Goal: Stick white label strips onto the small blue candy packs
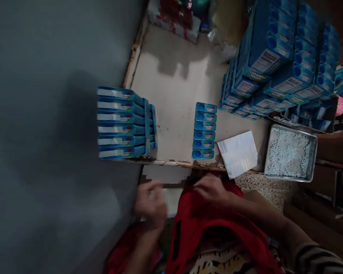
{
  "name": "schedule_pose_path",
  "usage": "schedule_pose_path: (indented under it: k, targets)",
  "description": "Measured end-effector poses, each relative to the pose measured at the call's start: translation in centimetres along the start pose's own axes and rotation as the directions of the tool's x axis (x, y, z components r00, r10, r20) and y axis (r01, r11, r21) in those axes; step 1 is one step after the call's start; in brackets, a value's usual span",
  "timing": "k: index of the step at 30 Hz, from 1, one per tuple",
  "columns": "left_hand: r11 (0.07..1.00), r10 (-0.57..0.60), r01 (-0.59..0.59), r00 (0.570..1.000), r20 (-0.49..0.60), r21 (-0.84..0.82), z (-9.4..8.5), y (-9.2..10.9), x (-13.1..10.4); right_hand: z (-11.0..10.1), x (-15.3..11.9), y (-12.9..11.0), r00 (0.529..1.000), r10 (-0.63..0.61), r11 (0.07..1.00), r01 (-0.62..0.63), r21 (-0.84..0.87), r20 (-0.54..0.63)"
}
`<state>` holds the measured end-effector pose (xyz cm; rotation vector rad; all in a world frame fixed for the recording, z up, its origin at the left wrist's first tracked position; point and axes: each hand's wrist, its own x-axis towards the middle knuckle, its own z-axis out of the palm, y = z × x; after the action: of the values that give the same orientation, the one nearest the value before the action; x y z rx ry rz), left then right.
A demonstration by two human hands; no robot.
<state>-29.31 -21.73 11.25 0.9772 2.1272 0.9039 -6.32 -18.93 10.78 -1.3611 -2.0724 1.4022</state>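
My left hand [151, 203] hangs in front of the table's near edge, smeared by motion; its fingers look bent, and I cannot see anything in them. Over the red apron [188, 211], my right hand [213, 188] has its fingers drawn together, blurred too; whatever they may hold is too small to make out. Beyond the hands, a short column of small blue caramel packs [204, 135] lies on the pale tabletop [175, 114]. To the left, a stack of blue boxes [117, 123] stands at the table edge against the wall. Neither hand touches them.
Tall piles of blue boxes [274, 57] fill the back right. A white sheet [238, 154] overhangs the near edge beside a metal tray [290, 152] of small pale pellets. Cardboard boxes [331, 152] stand at right; a grey wall [45, 114] bounds the left.
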Motion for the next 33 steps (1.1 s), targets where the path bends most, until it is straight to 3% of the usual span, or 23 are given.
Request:
schedule_pose_path:
  k: [1,2,3,4,5,6,8,10,13,20,27,29,33]
  targets:
    - [0.999,0.032,-0.029,0.985,0.167,-0.017,2.8,0.4,-3.3,-1.7,-1.9,2.5,0.976,0.154,0.985,-0.164,-0.058,-0.155]
    - [0.994,0.099,-0.074,0.93,0.353,-0.084,6.1,1.2,-5.7,-3.6,-3.0,5.0,0.915,0.282,0.943,-0.32,-0.095,-0.288]
    - [0.98,0.189,-0.128,0.841,0.506,-0.154,9.7,2.3,-7.0,-5.4,-3.4,7.4,0.844,0.35,0.894,-0.43,-0.122,-0.407]
    - [0.966,0.255,-0.183,0.782,0.568,-0.183,13.4,3.6,-7.3,-7.2,-3.2,9.5,0.814,0.362,0.877,-0.463,-0.13,-0.455]
    - [0.956,0.294,-0.244,0.765,0.573,-0.165,17.0,5.0,-6.6,-8.8,-2.6,11.3,0.802,0.358,0.873,-0.469,-0.134,-0.477]
    - [0.952,0.292,-0.291,0.779,0.555,-0.092,20.3,6.4,-5.3,-10.3,-1.6,12.9,0.815,0.33,0.881,-0.447,-0.154,-0.477]
    - [0.94,0.203,-0.313,0.833,0.515,0.136,25.4,8.3,-1.6,-12.3,0.7,15.1,0.893,0.208,0.909,-0.327,-0.258,-0.399]
    - [0.895,0.098,-0.294,0.864,0.494,0.336,28.4,8.9,1.7,-13.3,2.7,16.4,0.95,0.116,0.908,-0.219,-0.356,-0.29]
    - [0.875,0.046,-0.276,0.865,0.499,0.399,29.8,8.2,3.9,-13.4,4.3,17.4,0.982,0.086,0.887,-0.152,-0.436,-0.167]
    - [0.985,-0.057,-0.026,0.882,0.468,0.169,30.2,6.6,3.7,-12.2,5.5,18.5,0.991,0.115,0.848,-0.13,-0.514,-0.062]
    - [0.993,-0.119,0.105,0.906,0.406,0.056,29.2,7.1,3.5,-11.4,2.5,18.4,0.999,-0.045,0.837,0.025,-0.547,-0.023]
    - [0.992,-0.122,0.099,0.909,0.398,0.078,28.9,7.4,3.5,-11.7,1.1,17.5,0.999,-0.024,0.84,-0.001,-0.542,-0.039]
    - [0.989,-0.12,0.078,0.911,0.393,0.123,28.9,8.2,3.8,-13.0,-1.2,14.3,0.98,0.105,0.857,-0.175,-0.485,-0.169]
